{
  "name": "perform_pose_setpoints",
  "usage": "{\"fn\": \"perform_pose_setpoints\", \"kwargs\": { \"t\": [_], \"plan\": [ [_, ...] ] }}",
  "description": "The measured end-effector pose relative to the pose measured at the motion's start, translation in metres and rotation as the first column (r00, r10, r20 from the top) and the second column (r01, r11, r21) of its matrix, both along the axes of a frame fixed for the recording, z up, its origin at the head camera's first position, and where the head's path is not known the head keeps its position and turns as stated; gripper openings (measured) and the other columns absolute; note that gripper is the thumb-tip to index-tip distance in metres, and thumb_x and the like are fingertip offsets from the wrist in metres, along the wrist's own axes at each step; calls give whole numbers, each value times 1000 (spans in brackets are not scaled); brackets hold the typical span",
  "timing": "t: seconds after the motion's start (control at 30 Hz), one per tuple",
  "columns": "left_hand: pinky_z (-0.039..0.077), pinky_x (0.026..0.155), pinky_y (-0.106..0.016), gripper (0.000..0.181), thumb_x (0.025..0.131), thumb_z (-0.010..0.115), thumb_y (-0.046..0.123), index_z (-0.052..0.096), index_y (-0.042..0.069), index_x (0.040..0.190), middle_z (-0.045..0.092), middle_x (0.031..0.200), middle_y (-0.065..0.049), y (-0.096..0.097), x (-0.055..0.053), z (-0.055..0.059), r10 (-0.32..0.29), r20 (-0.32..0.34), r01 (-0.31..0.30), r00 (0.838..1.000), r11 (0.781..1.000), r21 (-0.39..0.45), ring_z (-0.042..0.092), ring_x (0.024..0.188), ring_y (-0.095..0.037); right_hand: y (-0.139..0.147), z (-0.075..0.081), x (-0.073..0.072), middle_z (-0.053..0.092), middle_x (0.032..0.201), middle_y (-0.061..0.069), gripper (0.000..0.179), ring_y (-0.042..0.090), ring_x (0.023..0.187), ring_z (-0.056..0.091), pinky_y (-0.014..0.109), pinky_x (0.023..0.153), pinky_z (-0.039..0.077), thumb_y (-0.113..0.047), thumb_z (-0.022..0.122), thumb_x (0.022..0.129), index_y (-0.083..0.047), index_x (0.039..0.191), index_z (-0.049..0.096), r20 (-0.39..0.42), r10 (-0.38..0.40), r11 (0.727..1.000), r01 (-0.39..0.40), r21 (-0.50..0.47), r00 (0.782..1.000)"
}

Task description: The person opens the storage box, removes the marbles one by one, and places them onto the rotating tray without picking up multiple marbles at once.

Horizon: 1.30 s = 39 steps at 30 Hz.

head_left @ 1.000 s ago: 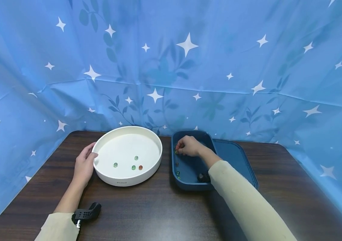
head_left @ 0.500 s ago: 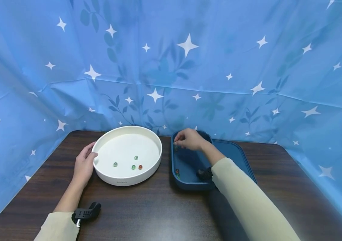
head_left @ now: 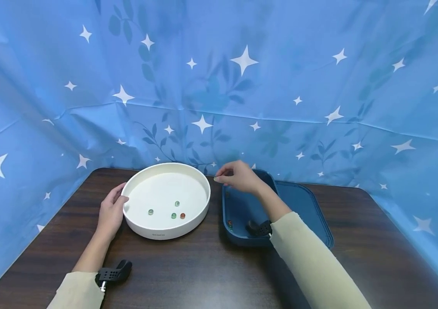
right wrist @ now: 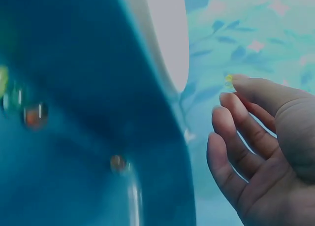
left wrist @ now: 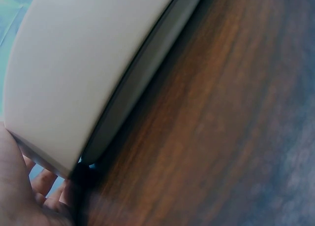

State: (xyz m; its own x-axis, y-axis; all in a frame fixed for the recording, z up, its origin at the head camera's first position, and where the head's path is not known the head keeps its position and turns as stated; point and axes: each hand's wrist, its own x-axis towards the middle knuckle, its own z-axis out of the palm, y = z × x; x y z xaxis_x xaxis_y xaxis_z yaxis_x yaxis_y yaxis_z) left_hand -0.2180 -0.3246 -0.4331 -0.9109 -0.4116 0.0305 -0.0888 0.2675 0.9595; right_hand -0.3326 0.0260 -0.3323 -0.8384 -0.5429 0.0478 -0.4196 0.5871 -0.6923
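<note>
My left hand (head_left: 111, 214) grips the left rim of a white round tray (head_left: 157, 182), thumb over the edge. Several glass marbles lie on its floor, among them an orange marble (head_left: 182, 216) and a green marble (head_left: 173, 216). My right hand (head_left: 240, 176) is raised over the left rim of a blue rectangular bin (head_left: 249, 240). Between its thumb and index finger it pinches a small yellowish marble (right wrist: 228, 81), clearest in the right wrist view. Inside the bin, a brownish marble (right wrist: 118, 163) and several others lie along the wall.
A flat blue lid (head_left: 307, 206) lies on the table to the right of the bin, partly under the right arm. Dark wood tabletop (head_left: 172, 266) runs in front. Behind it hangs a blue star-patterned curtain (head_left: 280, 86).
My right hand has risen out of the blue bin and moved left over its rim, carrying the marble. My left hand stays on the white tray. The head view has shifted slightly.
</note>
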Motion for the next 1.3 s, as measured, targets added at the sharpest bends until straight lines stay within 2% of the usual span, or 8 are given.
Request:
{"fn": "perform_pose_setpoints", "kwargs": {
  "t": [0.07, 0.2, 0.4, 0.5, 0.6, 0.83, 1.03, 1.3],
  "plan": [
    [33, 123, -50, 57, 102, 36, 17, 32, 13, 159, 33, 166, -11, 0, 0, 1, -3, -6, 3, 1000, 1000, 4, 34, 152, -30, -7, -1, 6, 74, 96, 10, 18, 29, 89, 71, 44, 76, 62, -23, 69, 96, -10, 106, 76, -1, -6, 1000, 6, -19, 1000],
    [34, 122, -49, 58, 101, 36, 15, 31, 13, 160, 33, 165, -11, 1, 2, 2, -11, -6, 11, 1000, 1000, 5, 35, 152, -30, -22, -6, 17, 73, 96, 9, 16, 32, 88, 71, 43, 75, 62, -22, 69, 96, -11, 105, 76, 25, -25, 998, 27, -63, 999],
    [34, 122, -50, 58, 101, 36, 14, 33, 13, 159, 34, 165, -11, 1, 3, 3, -1, -2, 1, 1000, 1000, 0, 36, 151, -30, -44, -11, 32, 74, 97, 19, 15, 39, 86, 69, 34, 67, 60, -21, 70, 94, -9, 102, 76, 24, -5, 989, 8, -144, 1000],
    [33, 123, -50, 58, 101, 37, 14, 33, 14, 159, 34, 165, -11, 2, 1, 2, -1, -3, 1, 1000, 1000, 0, 35, 152, -30, -54, -14, 38, 75, 94, 14, 14, 39, 86, 70, 26, 64, 56, -20, 71, 93, -10, 100, 77, 7, -6, 984, 7, -178, 1000],
    [33, 123, -50, 58, 101, 37, 14, 34, 14, 159, 34, 165, -11, 3, 1, 2, -3, -4, 3, 1000, 1000, 4, 35, 152, -30, -64, -18, 43, 76, 93, 8, 13, 37, 86, 71, 24, 65, 56, -19, 71, 93, -10, 100, 77, 1, 3, 982, -2, -187, 1000],
    [33, 123, -49, 58, 101, 37, 15, 33, 14, 159, 33, 165, -10, -1, 1, 3, 5, 3, -5, 1000, 1000, -2, 34, 152, -29, -95, -21, 50, 75, 92, 1, 11, 14, 81, 66, 24, 70, 54, -21, 70, 94, -13, 98, 76, -85, -19, 995, 11, -100, 996],
    [35, 122, -50, 58, 102, 36, 16, 32, 15, 160, 34, 165, -10, -3, 1, 3, 11, -3, -11, 1000, 1000, 1, 36, 151, -29, -119, -27, 54, 74, 88, -4, 11, 6, 77, 62, 18, 68, 49, -24, 70, 95, -15, 97, 76, -151, 2, 1000, -4, -14, 989],
    [34, 122, -50, 58, 101, 36, 14, 33, 13, 159, 35, 165, -11, 2, 1, 1, -5, 1, 5, 1000, 1000, -3, 36, 151, -29, -126, -48, 59, 65, 78, -5, 9, 10, 51, 57, 20, 54, 47, -24, 70, 95, -17, 96, 75, -77, 2, 998, 3, 59, 997]
  ]
}}
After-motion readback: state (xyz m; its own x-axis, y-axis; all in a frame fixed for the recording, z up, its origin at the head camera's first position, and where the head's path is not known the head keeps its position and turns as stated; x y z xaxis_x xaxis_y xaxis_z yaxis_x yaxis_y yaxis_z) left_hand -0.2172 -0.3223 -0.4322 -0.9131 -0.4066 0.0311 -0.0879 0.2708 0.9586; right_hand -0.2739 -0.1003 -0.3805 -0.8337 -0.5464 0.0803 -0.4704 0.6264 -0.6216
